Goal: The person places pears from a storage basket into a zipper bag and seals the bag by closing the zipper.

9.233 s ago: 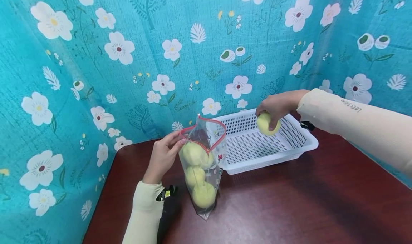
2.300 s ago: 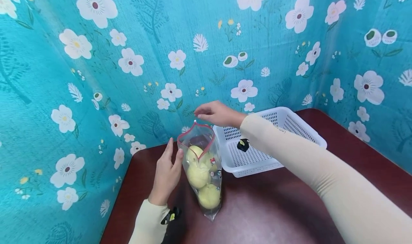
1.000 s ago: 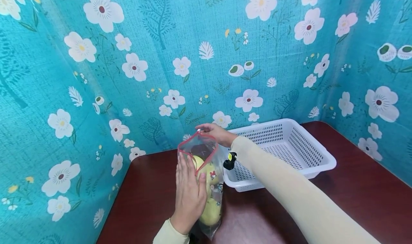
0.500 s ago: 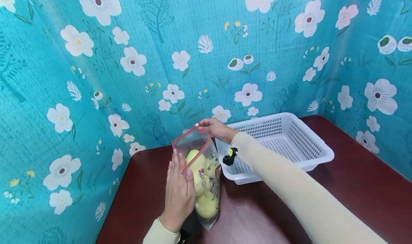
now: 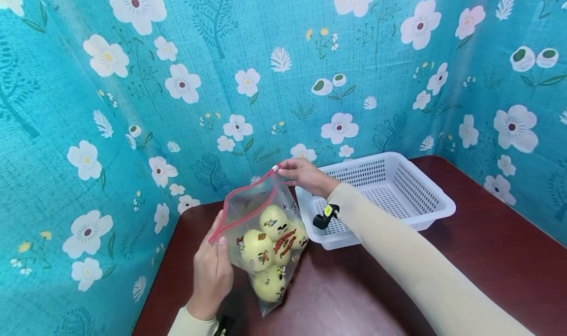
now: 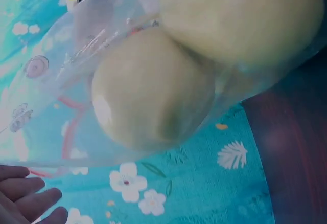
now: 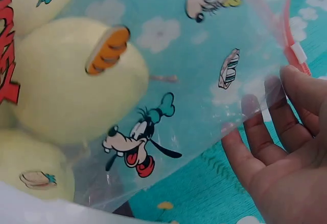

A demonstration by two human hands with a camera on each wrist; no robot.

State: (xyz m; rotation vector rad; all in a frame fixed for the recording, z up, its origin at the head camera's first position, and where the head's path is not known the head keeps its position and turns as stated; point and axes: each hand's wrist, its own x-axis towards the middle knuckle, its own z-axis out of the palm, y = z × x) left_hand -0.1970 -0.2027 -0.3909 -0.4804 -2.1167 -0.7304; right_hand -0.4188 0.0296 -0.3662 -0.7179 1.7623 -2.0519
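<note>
A clear slider zip bag (image 5: 254, 237) with a red zip edge and cartoon prints stands tilted on the table. Several round pale-yellow fruits (image 5: 269, 283) fill its lower part, and one shows a thin stem in the right wrist view. My right hand (image 5: 305, 175) pinches the bag's upper right corner beside the white slider (image 7: 298, 52). At the opposite corner, my left hand (image 5: 213, 272) lies against the bag with its thumb in front and fingers partly hidden behind. Its fingers (image 6: 30, 188) look fairly straight in the left wrist view. The mouth is spread between both hands.
A white perforated plastic basket (image 5: 436, 210) stands right of the bag, partly behind the right forearm. The dark red-brown table (image 5: 336, 296) meets a blue flowered curtain (image 5: 292, 26) at its back and left edges.
A fruit formerly held over the basket has left the right hand. Since half a second ago the bag has turned its printed side forward, its mouth drawn wider as my left hand moved left.
</note>
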